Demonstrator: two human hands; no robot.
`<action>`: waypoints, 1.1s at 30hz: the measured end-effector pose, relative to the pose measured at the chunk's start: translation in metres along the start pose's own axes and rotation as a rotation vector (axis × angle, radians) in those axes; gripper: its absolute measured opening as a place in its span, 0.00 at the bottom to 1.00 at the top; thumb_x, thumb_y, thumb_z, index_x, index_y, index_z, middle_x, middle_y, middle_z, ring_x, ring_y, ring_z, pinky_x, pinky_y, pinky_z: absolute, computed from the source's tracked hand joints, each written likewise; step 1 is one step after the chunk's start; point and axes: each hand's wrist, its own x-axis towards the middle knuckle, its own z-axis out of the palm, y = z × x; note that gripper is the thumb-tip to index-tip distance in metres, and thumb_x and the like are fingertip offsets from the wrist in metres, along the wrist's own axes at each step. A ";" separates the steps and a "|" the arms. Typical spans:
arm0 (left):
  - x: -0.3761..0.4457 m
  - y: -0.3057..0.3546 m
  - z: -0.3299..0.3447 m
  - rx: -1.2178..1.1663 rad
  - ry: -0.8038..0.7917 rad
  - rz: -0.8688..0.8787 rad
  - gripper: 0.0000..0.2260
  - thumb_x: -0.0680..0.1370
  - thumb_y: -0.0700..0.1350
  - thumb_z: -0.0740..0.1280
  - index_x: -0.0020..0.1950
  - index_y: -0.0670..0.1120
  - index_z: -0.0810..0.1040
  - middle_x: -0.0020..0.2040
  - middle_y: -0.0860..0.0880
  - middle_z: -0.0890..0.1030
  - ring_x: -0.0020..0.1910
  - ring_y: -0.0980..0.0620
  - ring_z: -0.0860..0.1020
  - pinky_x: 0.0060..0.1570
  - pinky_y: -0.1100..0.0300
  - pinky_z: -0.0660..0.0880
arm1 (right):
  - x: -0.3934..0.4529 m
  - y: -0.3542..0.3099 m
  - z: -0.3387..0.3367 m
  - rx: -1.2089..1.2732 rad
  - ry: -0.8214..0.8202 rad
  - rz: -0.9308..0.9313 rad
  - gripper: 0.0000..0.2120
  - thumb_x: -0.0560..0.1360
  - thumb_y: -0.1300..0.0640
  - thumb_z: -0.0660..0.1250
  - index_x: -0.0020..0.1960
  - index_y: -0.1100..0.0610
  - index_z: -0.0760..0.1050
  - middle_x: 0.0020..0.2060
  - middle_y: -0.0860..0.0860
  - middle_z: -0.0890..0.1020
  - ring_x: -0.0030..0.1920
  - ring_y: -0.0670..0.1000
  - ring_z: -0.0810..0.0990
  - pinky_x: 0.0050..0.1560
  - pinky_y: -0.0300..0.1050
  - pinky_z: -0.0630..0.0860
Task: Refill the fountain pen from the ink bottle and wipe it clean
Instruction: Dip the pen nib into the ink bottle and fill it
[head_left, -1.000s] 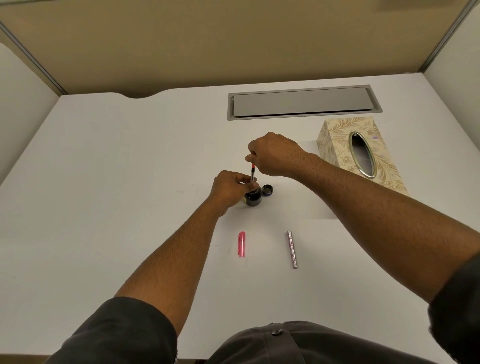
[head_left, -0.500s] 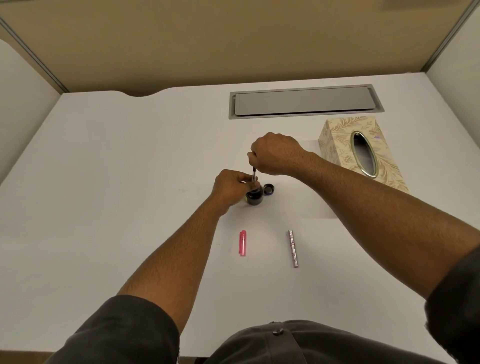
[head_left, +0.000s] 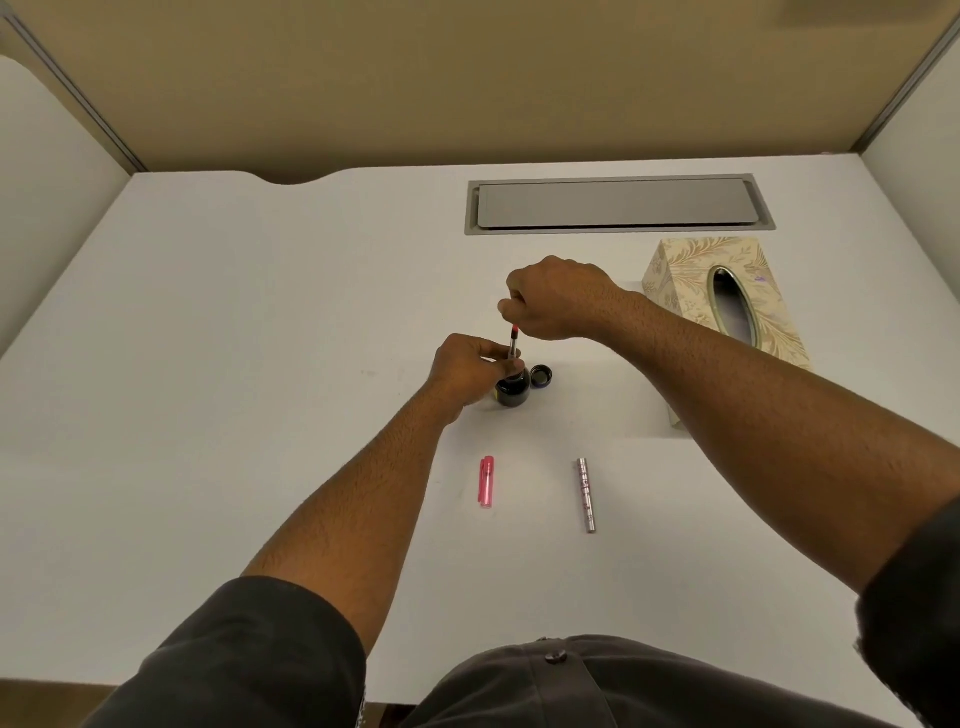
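Item: fountain pen section with converter (head_left: 513, 343), standing near upright in the mouth of the ink bottle (head_left: 513, 391) at mid-table; long axis close to vertical, leaning slightly, the red end up toward the right hand and the nib end down, hidden inside the bottle. Left hand (head_left: 470, 370): fingers curled round the lower pen and the bottle's neck, apparently steadying both so the nib stays submerged. Right hand (head_left: 553, 299): curled over the red top end; whether the fingertips pinch the knob cannot be told, though the pose suits working the filler. Bottle cap (head_left: 541, 375): off, set just beside the bottle on its right, out of the way. Pink pen cap (head_left: 486, 481) and silver barrel (head_left: 586, 494): laid apart on the white table (head_left: 234, 364) nearer the person, both lying lengthwise away from the viewer, evidently awaiting reassembly. Tissue box (head_left: 722, 296): far right, within reach for the wiping step, not yet begun.
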 end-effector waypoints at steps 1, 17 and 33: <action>0.000 0.000 0.000 0.002 0.001 0.000 0.12 0.72 0.47 0.75 0.54 0.46 0.84 0.54 0.47 0.83 0.54 0.51 0.77 0.50 0.60 0.70 | -0.001 0.000 -0.001 0.017 -0.006 -0.001 0.10 0.79 0.49 0.57 0.46 0.55 0.68 0.41 0.50 0.74 0.43 0.52 0.74 0.44 0.49 0.73; 0.000 -0.001 -0.001 -0.018 -0.003 0.012 0.12 0.71 0.47 0.75 0.53 0.47 0.84 0.54 0.47 0.83 0.54 0.50 0.77 0.50 0.59 0.71 | 0.000 -0.003 0.005 -0.013 0.004 -0.003 0.18 0.82 0.44 0.54 0.43 0.56 0.71 0.38 0.51 0.75 0.41 0.51 0.75 0.40 0.47 0.70; -0.003 0.003 -0.001 -0.010 0.010 0.002 0.12 0.72 0.47 0.75 0.53 0.45 0.84 0.53 0.48 0.81 0.51 0.52 0.75 0.49 0.58 0.70 | 0.002 -0.004 0.005 -0.018 -0.006 -0.028 0.13 0.81 0.46 0.58 0.44 0.54 0.71 0.41 0.50 0.75 0.43 0.51 0.75 0.44 0.47 0.74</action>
